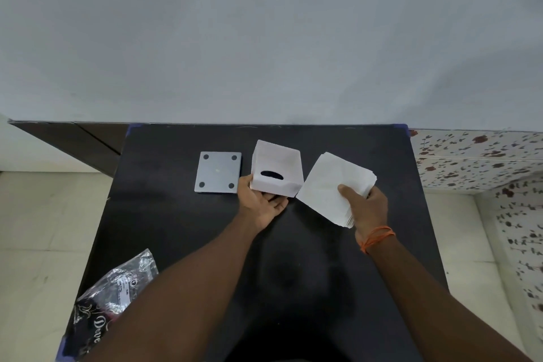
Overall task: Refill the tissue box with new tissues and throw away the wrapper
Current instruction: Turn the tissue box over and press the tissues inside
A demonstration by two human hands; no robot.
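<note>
A white cube tissue box (277, 169) lies tipped on the black table (164, 214), its oval slot facing me. My left hand (260, 200) grips its near left corner from below. Just to the right of the box, my right hand (365, 204) holds a thick stack of white tissues (332, 185) tilted above the table, thumb on top. A grey square base plate (218, 172) with four dark feet lies flat to the left of the box. The crinkled clear and black wrapper (117, 291) rests at the table's near left corner, partly under my left forearm.
The table stands against a pale wall (264, 38). A dark low cabinet (73, 141) is at the far left, light floor tiles (35, 229) on the left, and a floral-patterned surface (484, 161) on the right.
</note>
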